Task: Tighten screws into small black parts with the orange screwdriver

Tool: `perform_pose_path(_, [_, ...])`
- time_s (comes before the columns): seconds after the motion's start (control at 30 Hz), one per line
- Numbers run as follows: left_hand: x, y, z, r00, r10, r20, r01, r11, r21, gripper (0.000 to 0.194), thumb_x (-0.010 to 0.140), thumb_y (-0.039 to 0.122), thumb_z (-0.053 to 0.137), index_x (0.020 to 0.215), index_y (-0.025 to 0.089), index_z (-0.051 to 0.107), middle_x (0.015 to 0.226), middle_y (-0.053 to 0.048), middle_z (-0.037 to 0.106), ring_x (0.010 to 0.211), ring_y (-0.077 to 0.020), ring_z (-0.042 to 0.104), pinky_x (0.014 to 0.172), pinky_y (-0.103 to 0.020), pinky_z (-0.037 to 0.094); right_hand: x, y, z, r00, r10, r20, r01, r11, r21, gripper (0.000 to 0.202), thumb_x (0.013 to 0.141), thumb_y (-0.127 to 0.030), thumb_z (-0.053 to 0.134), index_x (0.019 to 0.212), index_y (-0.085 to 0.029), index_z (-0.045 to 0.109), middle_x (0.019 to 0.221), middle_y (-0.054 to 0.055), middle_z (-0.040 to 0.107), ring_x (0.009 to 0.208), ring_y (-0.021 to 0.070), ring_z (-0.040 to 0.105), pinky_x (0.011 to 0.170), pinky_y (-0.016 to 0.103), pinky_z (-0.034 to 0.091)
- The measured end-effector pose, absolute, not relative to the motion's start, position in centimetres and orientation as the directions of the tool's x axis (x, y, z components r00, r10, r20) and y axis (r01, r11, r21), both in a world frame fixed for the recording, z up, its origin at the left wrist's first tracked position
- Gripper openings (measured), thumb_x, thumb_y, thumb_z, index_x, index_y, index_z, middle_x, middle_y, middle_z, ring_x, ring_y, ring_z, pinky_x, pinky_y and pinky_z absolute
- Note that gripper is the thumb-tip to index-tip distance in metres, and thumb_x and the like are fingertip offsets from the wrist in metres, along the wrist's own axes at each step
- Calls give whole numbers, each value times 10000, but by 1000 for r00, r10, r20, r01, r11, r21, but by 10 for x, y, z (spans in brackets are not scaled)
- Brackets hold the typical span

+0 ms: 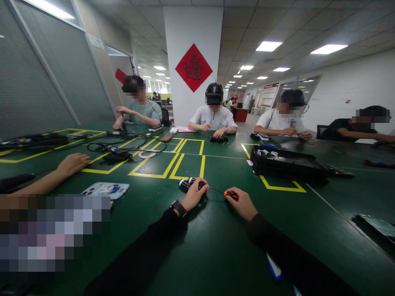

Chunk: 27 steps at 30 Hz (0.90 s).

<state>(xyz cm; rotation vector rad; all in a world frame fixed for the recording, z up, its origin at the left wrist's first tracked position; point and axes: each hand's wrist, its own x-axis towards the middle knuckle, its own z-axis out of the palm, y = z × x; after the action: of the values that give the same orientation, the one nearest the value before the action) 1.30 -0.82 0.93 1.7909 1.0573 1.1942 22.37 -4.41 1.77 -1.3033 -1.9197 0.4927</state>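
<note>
My left hand, with a dark watch on its wrist, is closed around a small black device with two rounded barrels. Thin white marks show on the barrels; the rest of the device is covered by my fingers. In my right hand is a screwdriver with an orange and black handle. Its thin shaft points left toward the device and my left fingertips. Whether the tip touches the device I cannot tell.
A black open case with small parts stands at the right. Cables and yellow tape outlines spread over the green table. A phone lies left, near a co-worker's arm. Several co-workers sit along the far edge.
</note>
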Motion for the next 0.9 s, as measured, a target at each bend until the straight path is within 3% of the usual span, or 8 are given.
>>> perform_pose_path(0.17, [18, -20, 16, 330, 808, 488, 450, -589, 671, 127, 795, 248, 434, 893, 184, 481, 818, -18, 522, 751, -142, 481, 718, -270, 379, 228, -39, 10, -134, 916, 379, 681, 363, -636, 166, 729, -229, 508, 860, -185, 598, 811, 33, 594, 764, 153, 554, 727, 305, 444])
perform_pose_path(0.37, [23, -25, 18, 544, 708, 451, 581, -705, 407, 110, 759, 175, 456, 865, 185, 482, 867, -44, 505, 829, -178, 468, 748, -293, 368, 222, -40, 7, -178, 891, 418, 760, 394, -517, 120, 720, -220, 534, 827, -192, 580, 803, 35, 562, 783, 163, 525, 713, 294, 423])
perform_pose_path(0.6, [22, -20, 18, 569, 696, 438, 632, -711, 310, 138, 763, 178, 451, 896, 186, 484, 871, -53, 502, 843, -193, 462, 755, -308, 359, 218, -47, 11, -212, 881, 423, 805, 403, -435, 156, 727, -228, 541, 881, -203, 549, 820, 32, 530, 778, 166, 502, 693, 278, 403])
perform_pose_path(0.9, [24, -27, 24, 631, 675, 382, 681, -718, 144, 193, 766, 308, 472, 900, 173, 502, 876, -70, 502, 853, -214, 449, 758, -337, 355, 209, -52, 16, -308, 827, 471, 812, 486, -323, 208, 728, -233, 547, 932, -194, 538, 965, 66, 499, 922, 205, 473, 806, 336, 389])
